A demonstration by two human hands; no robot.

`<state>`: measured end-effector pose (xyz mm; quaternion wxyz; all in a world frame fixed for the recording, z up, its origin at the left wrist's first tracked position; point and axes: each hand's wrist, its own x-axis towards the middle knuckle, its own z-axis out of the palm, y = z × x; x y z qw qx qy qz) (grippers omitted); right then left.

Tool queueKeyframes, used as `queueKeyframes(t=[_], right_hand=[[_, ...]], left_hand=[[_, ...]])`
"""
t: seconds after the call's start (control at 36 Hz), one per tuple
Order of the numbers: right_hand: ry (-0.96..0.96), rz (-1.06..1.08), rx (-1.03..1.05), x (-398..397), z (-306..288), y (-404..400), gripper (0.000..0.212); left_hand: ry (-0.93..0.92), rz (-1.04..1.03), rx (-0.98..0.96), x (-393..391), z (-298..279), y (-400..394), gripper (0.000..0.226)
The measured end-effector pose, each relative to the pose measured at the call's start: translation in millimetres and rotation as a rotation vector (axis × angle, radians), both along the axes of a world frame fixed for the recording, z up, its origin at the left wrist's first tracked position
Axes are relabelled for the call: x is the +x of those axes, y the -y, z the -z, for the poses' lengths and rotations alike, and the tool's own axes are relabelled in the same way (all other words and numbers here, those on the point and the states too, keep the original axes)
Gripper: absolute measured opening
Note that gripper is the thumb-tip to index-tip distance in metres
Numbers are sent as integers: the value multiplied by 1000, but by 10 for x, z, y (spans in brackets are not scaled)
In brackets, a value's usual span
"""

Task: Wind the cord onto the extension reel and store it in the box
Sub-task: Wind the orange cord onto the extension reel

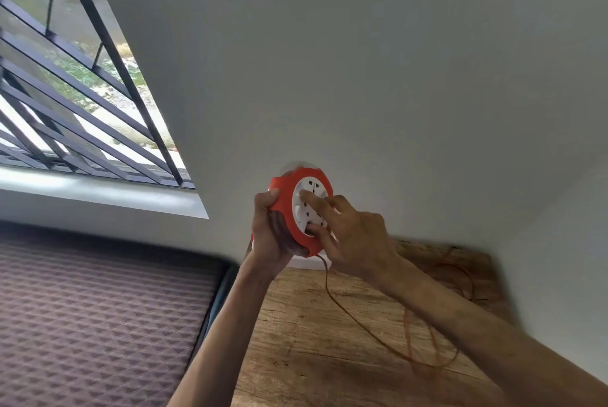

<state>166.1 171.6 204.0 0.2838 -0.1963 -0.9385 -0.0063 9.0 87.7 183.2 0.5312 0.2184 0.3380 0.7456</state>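
Observation:
An orange extension reel [285, 196] with a white socket face is held up in front of the grey wall, above the wooden table. My left hand [271, 230] grips its orange rim from the left and below. My right hand [353, 235] rests on the white face, with fingertips pressed into its recesses. A thin orange cord [345, 309] hangs from the reel's bottom and lies in loose loops on the table at the right. No box is in view.
The wooden table [296, 341] sits against the wall. Left of it lies a quilted brown mattress [98, 318]. A barred window [72, 100] with a white sill fills the upper left.

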Motion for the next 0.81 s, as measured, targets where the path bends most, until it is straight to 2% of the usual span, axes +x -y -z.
queueKeyframes(t=[0.08,0.14,0.19,0.25,0.33,0.36,0.39,0.42,0.44,0.5,0.53,0.56,0.58,0.64,0.72,0.81], right_hand=[[-18,69,-96,-61,-70,-15,62],[-23,145,-220,-126,-140,-41,74],[-55,213,-404,-195,-172,-66,75],[-99,283,-688,-245,-169,-132,69],[-104,325,-1440,-206,-127,-260,63],[-68,304,-1549,-180,-120,-271,62],[-50,270,-1530,-167,-104,-268,62],[-52,233,-1387,-162,-85,-242,65],[-51,212,-1134,-156,-68,-199,67],[-43,164,-457,-128,-73,-119,58],[-24,93,-192,-103,-82,-95,47],[19,3,-33,-79,-85,-78,38],[59,-75,40,-58,-92,-68,33],[91,-164,36,-9,-110,-96,36],[130,-175,7,54,-199,-134,45],[187,-157,-21,71,-298,-135,47]], left_hand=[[-38,-26,-10,60,10,7,77],[-62,-75,-38,163,1,7,77],[-116,-106,-44,267,-4,25,71],[-185,-86,-27,320,-6,51,64],[-211,-55,-2,308,-17,54,65],[-184,-62,3,295,-16,37,69],[-161,-79,19,282,-7,19,70],[-147,-94,37,271,6,8,67],[-139,-95,56,261,15,0,64],[-71,-109,41,238,10,-9,69],[-30,-131,14,218,13,-6,74],[-7,-136,5,195,24,-3,78],[2,-125,2,176,31,3,79],[7,-95,5,148,37,23,81],[28,-81,-1,115,76,51,89],[62,-56,1,126,89,54,87]])
